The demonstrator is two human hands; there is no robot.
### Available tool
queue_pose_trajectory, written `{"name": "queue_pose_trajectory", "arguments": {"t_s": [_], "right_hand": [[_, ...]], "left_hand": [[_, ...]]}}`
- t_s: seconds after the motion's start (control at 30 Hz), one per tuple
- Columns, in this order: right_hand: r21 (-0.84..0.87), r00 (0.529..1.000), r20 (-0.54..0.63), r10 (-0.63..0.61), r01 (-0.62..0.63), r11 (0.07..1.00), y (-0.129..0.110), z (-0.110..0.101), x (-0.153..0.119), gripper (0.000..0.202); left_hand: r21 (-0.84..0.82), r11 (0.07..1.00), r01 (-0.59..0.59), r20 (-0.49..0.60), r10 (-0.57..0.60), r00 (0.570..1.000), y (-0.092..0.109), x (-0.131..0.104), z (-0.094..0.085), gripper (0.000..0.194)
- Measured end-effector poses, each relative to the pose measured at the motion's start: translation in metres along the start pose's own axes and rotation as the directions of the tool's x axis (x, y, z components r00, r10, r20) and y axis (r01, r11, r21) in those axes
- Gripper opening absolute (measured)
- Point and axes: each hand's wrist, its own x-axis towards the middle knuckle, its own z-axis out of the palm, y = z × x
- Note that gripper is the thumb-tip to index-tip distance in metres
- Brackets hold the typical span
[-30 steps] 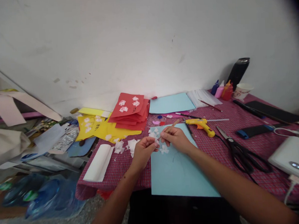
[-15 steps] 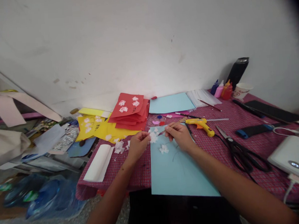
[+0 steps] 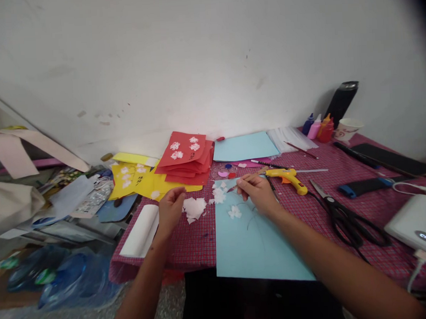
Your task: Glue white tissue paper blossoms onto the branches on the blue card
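Observation:
My left hand [image 3: 170,209] hovers beside a pile of torn white paper pieces [image 3: 194,208], its fingers loosely curled and slightly apart with nothing visible in them. A slim paintbrush [image 3: 232,189] with a reddish tip is pinched in my right hand [image 3: 252,190], over the upper part of a light blue sheet [image 3: 260,252]. White paper petals form a flower [image 3: 234,211] on that sheet, and another cluster of petals [image 3: 219,193] lies at its upper left edge, close to the brush tip. Thin curved lines are drawn on the sheet.
Red cards [image 3: 184,151] with white flowers are stacked behind, beside yellow sheets [image 3: 128,180]. A white paper roll [image 3: 140,232] lies at left. To the right are a yellow glue gun [image 3: 287,178], black scissors [image 3: 344,219], paint bottles [image 3: 316,126], a paper cup [image 3: 347,127] and a white power bank [image 3: 418,225].
My left hand has moved left, from the petal cluster to the torn paper pieces. My right hand stays nearly in place with the paintbrush. The view has shifted slightly.

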Motion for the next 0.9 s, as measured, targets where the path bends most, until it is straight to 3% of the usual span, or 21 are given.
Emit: {"name": "queue_pose_trajectory", "arguments": {"t_s": [0.17,0.33,0.47,0.63,0.9], "right_hand": [[-0.008,1.000,-0.006,-0.011,0.011,1.000,0.003,0.001,-0.001,0.029],[-0.053,1.000,0.000,-0.009,0.009,0.999,0.004,0.001,-0.001,0.029],[-0.074,1.000,0.005,-0.022,0.022,0.997,0.001,0.001,-0.002,0.029],[-0.084,0.999,0.007,-0.032,0.032,0.996,0.001,0.001,-0.002,0.030],[-0.093,0.999,0.020,-0.044,0.046,0.995,0.000,0.001,-0.002,0.030]], "left_hand": [[0.188,0.982,0.009,0.054,-0.020,0.998,-0.010,-0.005,-0.027,0.028],[0.398,0.909,-0.121,0.231,0.029,0.973,-0.008,-0.014,-0.022,0.022],[0.516,0.803,-0.298,0.353,0.117,0.928,-0.006,-0.017,-0.015,0.032],[0.519,0.751,-0.408,0.448,0.167,0.878,-0.009,-0.017,-0.012,0.039],[0.523,0.762,-0.382,0.422,0.158,0.893,-0.005,-0.019,-0.011,0.008]]}}
